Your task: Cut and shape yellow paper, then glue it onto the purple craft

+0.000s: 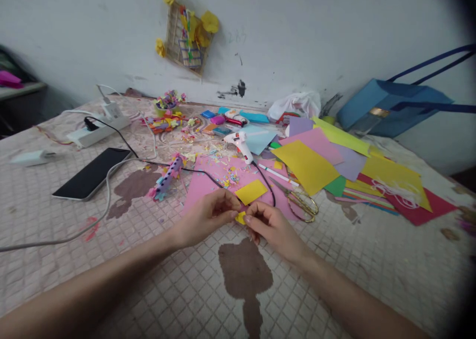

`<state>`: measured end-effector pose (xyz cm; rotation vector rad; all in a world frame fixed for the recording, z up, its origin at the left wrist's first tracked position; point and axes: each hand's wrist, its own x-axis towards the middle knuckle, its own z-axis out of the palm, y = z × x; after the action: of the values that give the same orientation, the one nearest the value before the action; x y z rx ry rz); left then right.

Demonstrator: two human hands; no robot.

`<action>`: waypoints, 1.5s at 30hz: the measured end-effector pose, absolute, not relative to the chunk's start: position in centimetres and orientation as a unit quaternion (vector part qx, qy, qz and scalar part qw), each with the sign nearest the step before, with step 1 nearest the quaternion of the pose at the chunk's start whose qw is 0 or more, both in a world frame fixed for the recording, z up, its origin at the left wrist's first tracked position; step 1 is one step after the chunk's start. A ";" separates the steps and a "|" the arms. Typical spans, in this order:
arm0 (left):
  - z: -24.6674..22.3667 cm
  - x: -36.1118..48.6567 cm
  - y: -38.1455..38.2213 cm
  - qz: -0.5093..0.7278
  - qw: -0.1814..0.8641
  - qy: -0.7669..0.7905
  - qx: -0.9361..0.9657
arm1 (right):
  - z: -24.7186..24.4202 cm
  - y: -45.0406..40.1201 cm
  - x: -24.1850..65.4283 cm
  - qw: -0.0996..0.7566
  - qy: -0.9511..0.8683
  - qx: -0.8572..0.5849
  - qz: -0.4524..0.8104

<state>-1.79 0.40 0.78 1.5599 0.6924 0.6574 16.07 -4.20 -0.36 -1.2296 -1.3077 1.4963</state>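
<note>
Between my two hands is a small piece of yellow paper (pixel 240 217), pinched from both sides. My left hand (pixel 208 215) grips its left edge with thumb and fingertips. On the other side, my right hand (pixel 269 225) closes thumb and fingers on its right edge. Just beyond the fingers, a larger yellow paper rectangle (pixel 251 192) lies on a pink sheet (pixel 199 180). Gold-handled scissors (pixel 303 205) rest to the right of my right hand. A white hot glue gun (pixel 240 145) lies farther back, its black cord trailing toward my hands.
Left of my hands are a black tablet (pixel 92 172), a power strip (pixel 98 130) with cables, and a decorated purple stick (pixel 169 176). Coloured paper sheets (pixel 305 165) are piled at right, near a blue bag (pixel 394 105). Paper scraps (pixel 230 176) litter the pink sheet.
</note>
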 end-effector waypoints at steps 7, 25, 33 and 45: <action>1.1 -1.9 0.7 0.237 0.588 0.285 0.719 | -0.3 -4.3 16.1 0.382 -0.527 -0.480 0.589; 0.9 -1.6 0.1 0.242 0.644 0.296 0.663 | -0.1 -4.6 15.8 0.360 -0.545 -0.485 0.581; 0.4 -1.3 -0.2 0.279 0.657 0.310 0.628 | -0.3 -4.5 15.7 0.358 -0.543 -0.488 0.583; 0.3 -1.2 -0.1 0.286 0.686 0.316 0.589 | -0.4 -4.4 15.5 0.365 -0.538 -0.486 0.584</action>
<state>-1.20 -0.13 0.28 1.3191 0.7088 0.6407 15.52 -4.36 -0.43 -1.2507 -1.3842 1.5025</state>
